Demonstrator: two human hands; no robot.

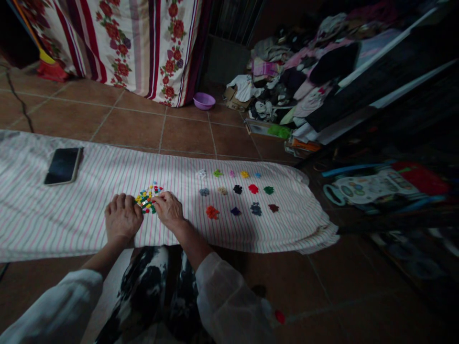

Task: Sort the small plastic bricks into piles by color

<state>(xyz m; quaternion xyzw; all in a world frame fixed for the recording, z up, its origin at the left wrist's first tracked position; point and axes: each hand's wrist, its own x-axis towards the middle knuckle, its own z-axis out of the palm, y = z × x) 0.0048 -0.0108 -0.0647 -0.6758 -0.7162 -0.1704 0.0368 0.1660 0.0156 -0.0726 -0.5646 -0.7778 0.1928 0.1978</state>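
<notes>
A mixed pile of small coloured pieces [146,200], in yellow, green, red, white and blue, lies on a striped cloth [89,215]. My left hand [123,215] rests palm down on the cloth at the pile's left edge, its fingers laid out forward. From the right, my right hand [169,209] reaches into the pile with fingertips pinched together; anything between them is too small to make out. Farther right, little single-colour heaps stand in three rows, among them an orange heap [212,212], a black heap [237,189], a red heap [253,189] and a white heap [201,174].
A phone [63,166] lies on the cloth at the left. Beyond the cloth are a tiled floor [186,134], a purple basin [204,101] and a flowered curtain [139,48]. A heap of clothes [283,71] fills the back right, near a colourful wheeled item [373,186].
</notes>
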